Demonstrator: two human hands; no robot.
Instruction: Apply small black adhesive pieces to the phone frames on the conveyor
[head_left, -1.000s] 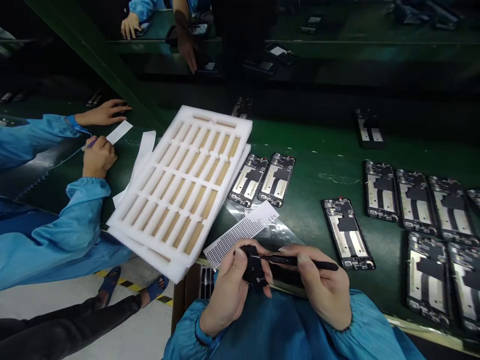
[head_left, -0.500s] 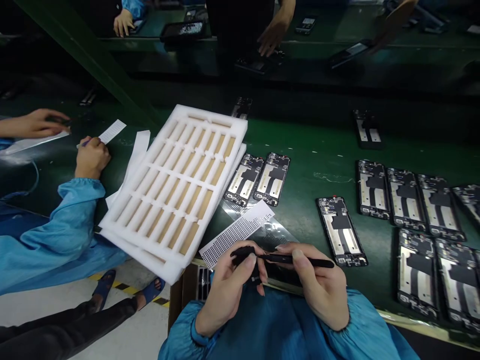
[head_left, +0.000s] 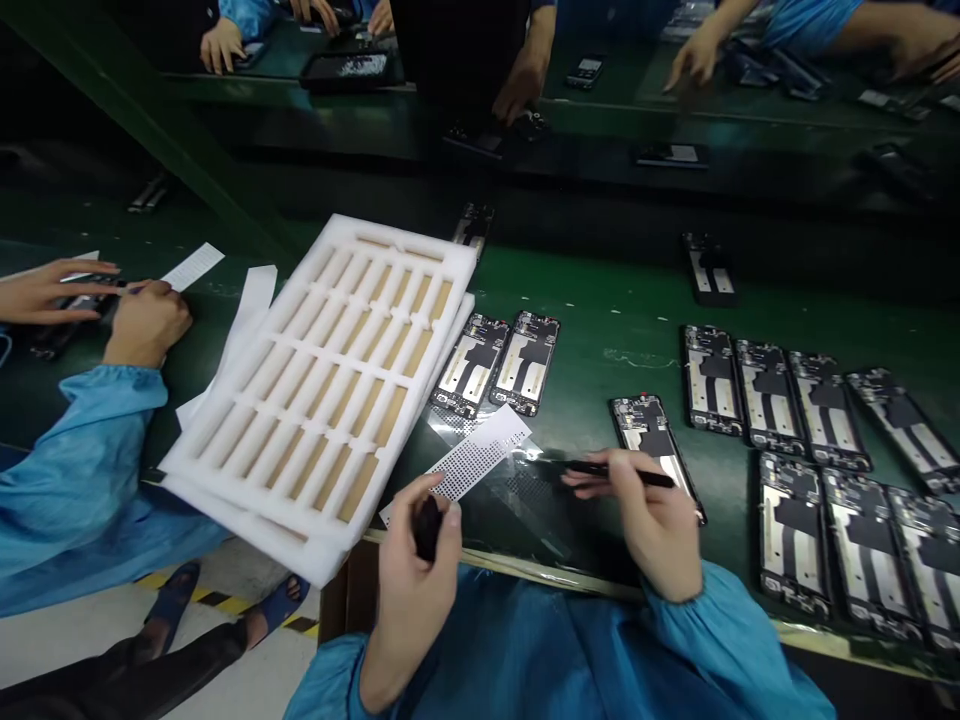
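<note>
Left hand [head_left: 409, 600] clenches a black part [head_left: 427, 527] upright; right hand [head_left: 651, 530] pinches a stylus [head_left: 619, 473].

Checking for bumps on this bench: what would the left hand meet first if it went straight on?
Probably the white perforated strip, just ahead of the left hand and the small black part it holds; depth is unclear, so it might pass just above.

Readable text: none; every marking is too small or blurred to read.
Phone mid-frames: [head_left: 712, 380] tiny printed marks on the boards, near right, stay illegible.
White paper strip: [head_left: 193, 267] rows of small marks, far left, cannot be made out.
Perforated white sheet: [head_left: 476, 460] only rows of dots, near centre.
Floor tape: [head_left: 217, 602] yellow-and-black stripes, near left.
</note>
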